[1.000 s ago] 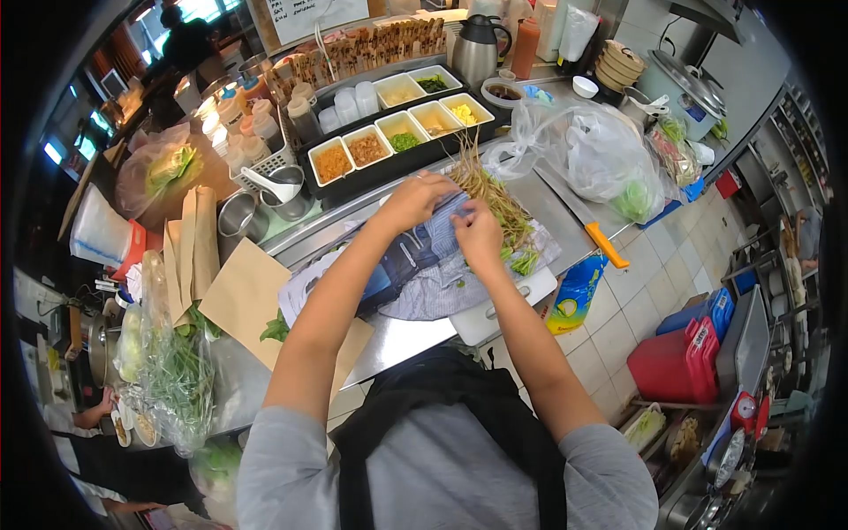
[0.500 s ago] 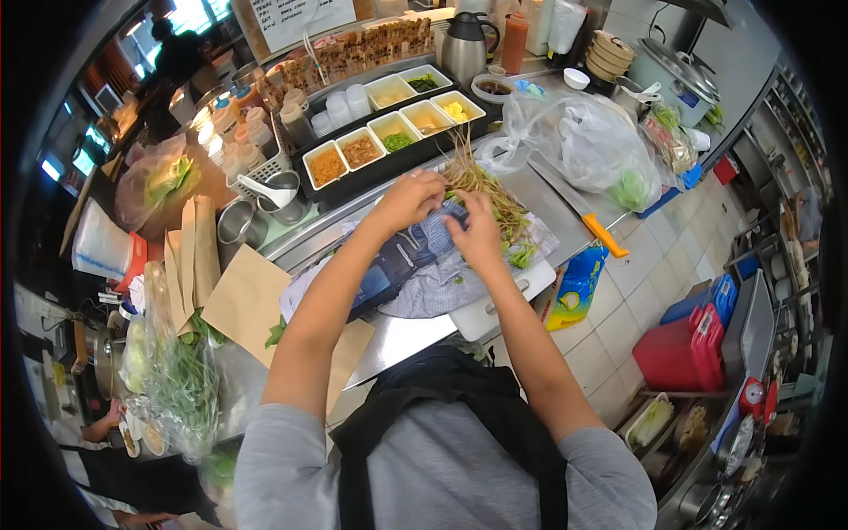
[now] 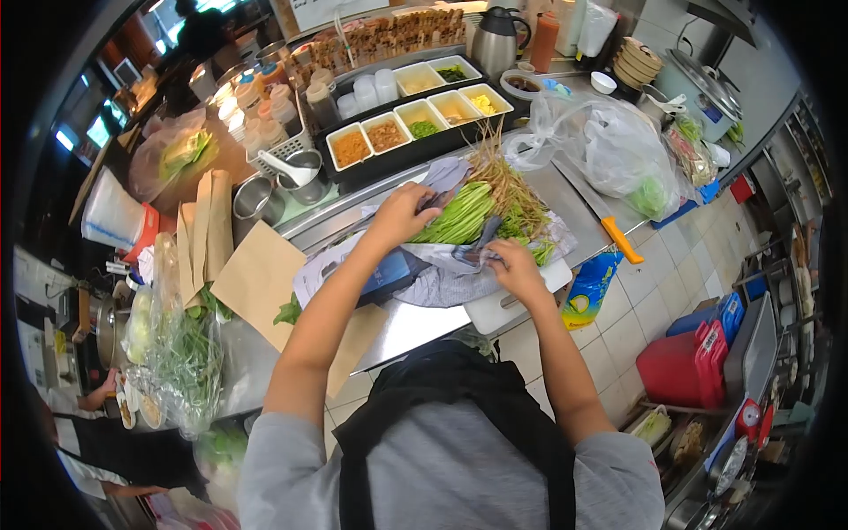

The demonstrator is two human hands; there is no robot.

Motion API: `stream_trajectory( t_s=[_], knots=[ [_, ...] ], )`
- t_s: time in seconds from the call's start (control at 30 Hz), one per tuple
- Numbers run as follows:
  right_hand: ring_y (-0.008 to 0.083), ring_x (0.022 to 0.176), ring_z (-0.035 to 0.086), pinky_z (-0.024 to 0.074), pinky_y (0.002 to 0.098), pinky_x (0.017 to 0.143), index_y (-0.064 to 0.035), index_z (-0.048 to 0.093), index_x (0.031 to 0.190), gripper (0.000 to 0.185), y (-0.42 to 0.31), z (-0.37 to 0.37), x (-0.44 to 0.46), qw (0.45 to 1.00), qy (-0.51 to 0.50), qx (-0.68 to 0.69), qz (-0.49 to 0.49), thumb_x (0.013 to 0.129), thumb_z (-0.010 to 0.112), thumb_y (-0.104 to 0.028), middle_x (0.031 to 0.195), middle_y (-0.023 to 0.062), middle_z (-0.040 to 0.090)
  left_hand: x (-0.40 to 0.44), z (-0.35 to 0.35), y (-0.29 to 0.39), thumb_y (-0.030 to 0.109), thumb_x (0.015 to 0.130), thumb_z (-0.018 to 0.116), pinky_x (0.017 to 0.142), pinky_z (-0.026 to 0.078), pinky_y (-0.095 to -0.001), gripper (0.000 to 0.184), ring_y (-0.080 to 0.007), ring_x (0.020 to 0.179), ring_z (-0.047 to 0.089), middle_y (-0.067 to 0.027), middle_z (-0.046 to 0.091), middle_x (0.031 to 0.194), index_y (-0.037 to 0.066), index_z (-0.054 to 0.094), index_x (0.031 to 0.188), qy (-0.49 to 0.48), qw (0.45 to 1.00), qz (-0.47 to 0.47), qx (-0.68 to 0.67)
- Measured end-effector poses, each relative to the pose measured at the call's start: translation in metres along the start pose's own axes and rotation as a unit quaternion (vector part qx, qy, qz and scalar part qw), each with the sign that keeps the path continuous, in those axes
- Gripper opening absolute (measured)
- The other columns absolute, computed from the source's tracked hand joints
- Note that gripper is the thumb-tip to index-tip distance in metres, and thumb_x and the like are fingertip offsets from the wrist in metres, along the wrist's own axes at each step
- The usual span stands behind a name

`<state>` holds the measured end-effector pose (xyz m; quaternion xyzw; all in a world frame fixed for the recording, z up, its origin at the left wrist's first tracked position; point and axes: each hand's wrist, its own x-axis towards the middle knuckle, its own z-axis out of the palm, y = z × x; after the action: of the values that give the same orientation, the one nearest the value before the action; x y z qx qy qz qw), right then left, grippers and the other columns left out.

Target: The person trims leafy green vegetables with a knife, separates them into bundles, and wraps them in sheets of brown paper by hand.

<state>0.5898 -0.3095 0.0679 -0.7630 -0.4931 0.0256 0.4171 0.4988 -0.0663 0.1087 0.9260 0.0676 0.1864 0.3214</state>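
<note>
A bundle of green stems (image 3: pixel 464 215) lies uncovered on printed paper and cloth (image 3: pixel 435 284), with brown roots (image 3: pixel 503 181) at its upper right. At the bundle's left end is my left hand (image 3: pixel 403 215), its fingers bent around the paper's upper edge. My right hand (image 3: pixel 515 267) pinches a dark blue printed part of the wrapping just below the stems. Under the lower right of the paper, a white cutting board (image 3: pixel 508 309) juts over the counter's edge. A knife with an orange handle (image 3: pixel 622 240) rests to the right.
Behind the bundle stands a black tray (image 3: pixel 353 177) of chopped ingredients. Plastic bags (image 3: pixel 609 146) of greens lie to the right. Brown paper (image 3: pixel 261 278), metal cups (image 3: pixel 258 200) and bagged herbs (image 3: pixel 187 353) are at the left. Part of a co-worker (image 3: pixel 106 442) shows at the lower left.
The dark blue printed wrapping has been opened off the bundle, so the green stems now show. My hands have moved apart, the right one down and to the right.
</note>
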Motion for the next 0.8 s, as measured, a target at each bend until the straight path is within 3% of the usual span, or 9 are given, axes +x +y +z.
stream_trajectory(
  t_s=[0.17,0.23,0.3,0.43,0.5,0.53,0.6,0.7,0.8],
  knots=[
    [0.0288,0.09,0.055,0.0434,0.0373,0.076,-0.0079,0.064,0.091,0.023,-0.008,-0.001,-0.003,0.996,-0.064,-0.055,-0.007,0.068,0.064,-0.004,0.088,0.0071,0.06,0.003,0.025,-0.003,0.015,0.075,0.069,0.068,0.047,-0.0367,0.013,-0.0287,0.072,0.062,-0.0141,0.063,0.076,0.002,0.07,0.079,0.081,0.993,-0.033,0.084],
    [0.0269,0.091,0.054,0.0423,0.0372,0.077,-0.0088,0.064,0.092,0.023,-0.037,0.001,0.003,0.997,-0.055,-0.053,0.003,0.068,0.064,-0.005,0.087,0.0056,0.058,0.003,0.025,-0.014,0.014,0.076,0.068,0.066,0.047,-0.0355,0.013,-0.0259,0.069,0.062,-0.0138,0.064,0.074,0.002,0.07,0.079,0.102,0.993,-0.057,0.026],
    [0.0271,0.088,0.053,0.0407,0.0393,0.076,-0.0103,0.064,0.09,0.022,-0.055,0.01,0.006,0.989,0.052,-0.067,-0.118,0.068,0.066,-0.008,0.087,0.0076,0.055,0.007,0.017,-0.024,0.011,0.078,0.065,0.061,0.046,-0.0316,0.011,-0.0168,0.062,0.06,-0.013,0.066,0.07,0.001,0.068,0.08,0.134,0.981,-0.102,-0.093],
    [0.0254,0.086,0.053,0.0397,0.0388,0.074,-0.0082,0.063,0.086,0.016,-0.021,0.046,-0.002,0.98,-0.045,-0.176,-0.078,0.071,0.066,-0.012,0.091,0.0066,0.055,0.034,-0.011,-0.031,0.01,0.08,0.063,0.059,0.045,-0.0299,0.011,-0.0128,0.059,0.056,-0.0107,0.063,0.066,0.0,0.067,0.082,0.167,0.972,-0.154,-0.066],
    [0.0252,0.085,0.053,0.039,0.0391,0.074,-0.0081,0.062,0.088,0.016,-0.012,0.05,-0.015,0.987,-0.027,-0.142,-0.069,0.072,0.064,-0.01,0.091,0.0067,0.054,0.045,-0.021,-0.029,0.008,0.078,0.061,0.067,0.048,-0.0349,0.015,-0.0296,0.067,0.062,-0.0153,0.062,0.07,0.006,0.068,0.091,0.187,0.971,-0.149,-0.02],
    [0.025,0.085,0.054,0.0384,0.0395,0.075,-0.0079,0.062,0.09,0.017,-0.014,0.05,-0.017,0.993,-0.01,-0.105,-0.058,0.073,0.062,-0.008,0.091,0.0068,0.054,0.051,-0.023,-0.039,0.008,0.078,0.061,0.067,0.048,-0.0349,0.015,-0.0296,0.067,0.062,-0.0153,0.062,0.07,0.006,0.068,0.091,0.189,0.97,-0.149,-0.021],
    [0.0254,0.084,0.054,0.0382,0.0392,0.075,-0.008,0.061,0.092,0.019,-0.044,0.043,-0.007,0.99,0.035,-0.109,-0.088,0.073,0.061,-0.008,0.09,0.0074,0.054,0.056,-0.018,-0.063,0.012,0.076,0.061,0.073,0.048,-0.0389,0.02,-0.0316,0.08,0.062,-0.0152,0.06,0.079,0.008,0.067,0.095,0.088,0.983,-0.043,0.158],
    [0.0258,0.084,0.054,0.0379,0.0387,0.076,-0.0083,0.059,0.095,0.022,-0.044,0.067,0.001,0.984,0.069,-0.123,-0.106,0.073,0.061,-0.007,0.089,0.0084,0.054,0.034,-0.019,-0.033,0.018,0.073,0.063,0.078,0.047,-0.0419,0.025,-0.0343,0.09,0.06,-0.0159,0.058,0.091,0.01,0.068,0.096,-0.017,0.963,-0.1,0.251],
    [0.0251,0.082,0.054,0.0377,0.0386,0.076,-0.0083,0.06,0.092,0.02,-0.03,0.079,0.003,0.982,0.079,-0.128,-0.111,0.072,0.061,-0.007,0.086,0.0077,0.054,-0.013,-0.025,-0.006,0.022,0.07,0.069,0.08,0.046,-0.0411,0.035,-0.0345,0.095,0.057,-0.0197,0.057,0.097,0.009,0.066,0.103,-0.026,0.965,-0.161,0.203]
  ],
)
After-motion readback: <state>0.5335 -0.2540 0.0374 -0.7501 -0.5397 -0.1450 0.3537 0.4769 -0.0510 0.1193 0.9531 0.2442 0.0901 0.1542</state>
